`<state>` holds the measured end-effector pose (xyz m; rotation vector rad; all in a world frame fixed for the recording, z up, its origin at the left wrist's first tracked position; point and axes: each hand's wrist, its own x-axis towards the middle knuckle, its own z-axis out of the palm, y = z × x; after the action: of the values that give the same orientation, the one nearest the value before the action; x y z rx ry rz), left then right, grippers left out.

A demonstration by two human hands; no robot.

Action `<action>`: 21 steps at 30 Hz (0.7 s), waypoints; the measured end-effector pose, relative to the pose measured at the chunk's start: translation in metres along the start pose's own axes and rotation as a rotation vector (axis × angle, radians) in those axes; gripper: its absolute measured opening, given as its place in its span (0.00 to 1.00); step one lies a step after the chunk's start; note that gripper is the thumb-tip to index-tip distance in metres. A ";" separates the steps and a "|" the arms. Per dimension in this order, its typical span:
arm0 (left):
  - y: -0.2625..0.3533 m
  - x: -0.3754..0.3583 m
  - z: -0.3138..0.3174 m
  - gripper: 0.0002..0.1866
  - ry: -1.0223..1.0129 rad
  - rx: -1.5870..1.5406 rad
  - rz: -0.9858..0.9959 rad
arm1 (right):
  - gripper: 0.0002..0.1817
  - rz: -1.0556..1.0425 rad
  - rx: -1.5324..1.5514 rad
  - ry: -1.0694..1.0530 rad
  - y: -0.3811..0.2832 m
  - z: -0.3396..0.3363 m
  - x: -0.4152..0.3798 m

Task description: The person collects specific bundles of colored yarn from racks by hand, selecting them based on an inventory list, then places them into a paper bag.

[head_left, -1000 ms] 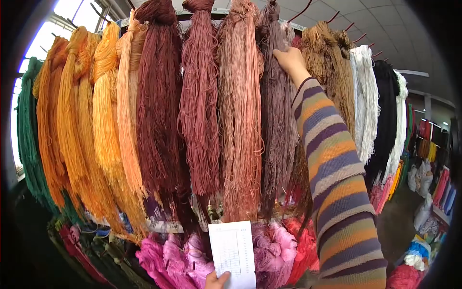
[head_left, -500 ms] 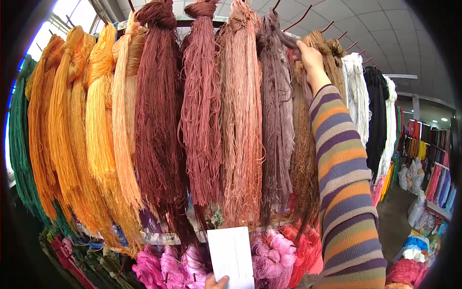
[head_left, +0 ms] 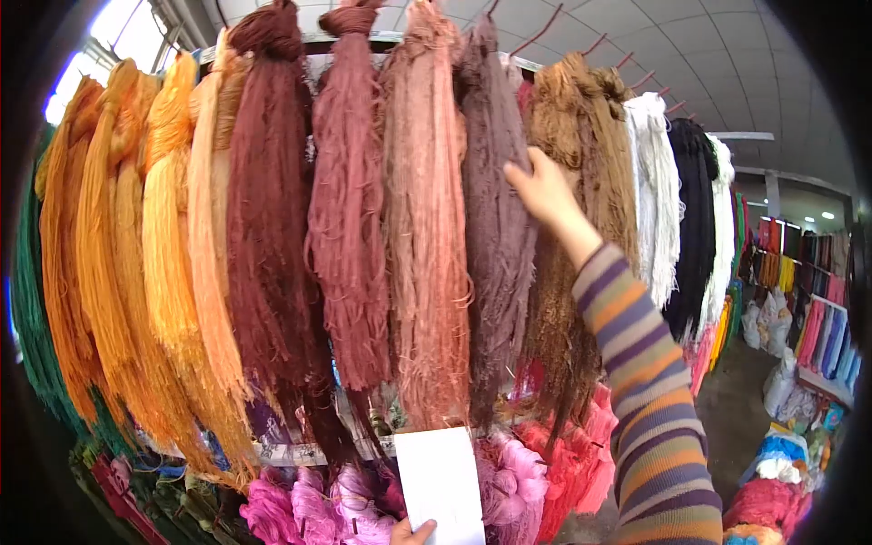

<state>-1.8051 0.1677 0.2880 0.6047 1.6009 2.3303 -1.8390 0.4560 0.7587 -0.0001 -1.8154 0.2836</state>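
Note:
My left hand (head_left: pixel 413 531) shows at the bottom edge, its thumb pressed on a white card (head_left: pixel 440 481) that stands upright. My right hand (head_left: pixel 545 189), in a striped sleeve (head_left: pixel 649 391), is raised beside the mauve-grey yarn hank (head_left: pixel 495 209). Its thumb and forefinger are apart at that hank's right edge, with nothing visible between them; the other fingers are partly hidden. Right of this hand hangs a brown hank (head_left: pixel 590 127). On the other side hang a pink hank (head_left: pixel 427 209) and a dusty-rose hank (head_left: pixel 350 200).
Dark maroon (head_left: pixel 272 182), orange (head_left: pixel 118 218) and green yarn (head_left: pixel 41 318) hang at the left, white (head_left: pixel 649 173) and black (head_left: pixel 690 218) at the right. Below are pink bundles (head_left: pixel 518 472). Bare metal hooks (head_left: pixel 536 32) jut out above. Plastic bags (head_left: pixel 777 381) stand on the floor at far right.
My right hand has come down and left from the top of the hanks and let go of the mauve-grey yarn. The hanks have shifted left in view. My left hand still holds the card.

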 end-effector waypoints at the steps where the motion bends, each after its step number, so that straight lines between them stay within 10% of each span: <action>1: 0.002 0.001 0.004 0.10 -0.010 0.008 -0.005 | 0.27 0.083 0.124 -0.030 -0.021 -0.018 -0.033; 4: 0.015 0.005 0.026 0.12 -0.145 0.042 -0.077 | 0.25 -0.185 0.379 0.127 -0.010 -0.043 -0.101; 8: 0.008 0.017 0.067 0.14 -0.224 0.070 -0.108 | 0.22 0.030 1.235 -0.469 -0.048 -0.126 -0.220; 13: 0.005 0.027 0.148 0.14 -0.371 0.098 -0.053 | 0.45 -0.503 1.658 -1.118 -0.043 -0.205 -0.269; 15: 0.006 0.025 0.187 0.14 -0.376 0.085 -0.033 | 0.47 -0.799 1.851 -0.614 -0.047 -0.191 -0.306; 18: 0.007 0.023 0.241 0.14 -0.430 -0.011 -0.060 | 0.41 -0.595 2.030 -0.396 -0.044 -0.225 -0.336; 20: 0.005 0.018 0.275 0.14 -0.501 -0.158 -0.133 | 0.40 -0.773 2.010 0.125 -0.049 -0.232 -0.364; 21: 0.000 0.014 0.291 0.14 -0.515 -0.168 -0.125 | 0.37 -0.566 1.975 -0.176 -0.032 -0.264 -0.355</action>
<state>-1.6812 0.4140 0.3813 0.9401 1.1611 1.9755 -1.4893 0.4226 0.4882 1.8534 -0.9296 1.5129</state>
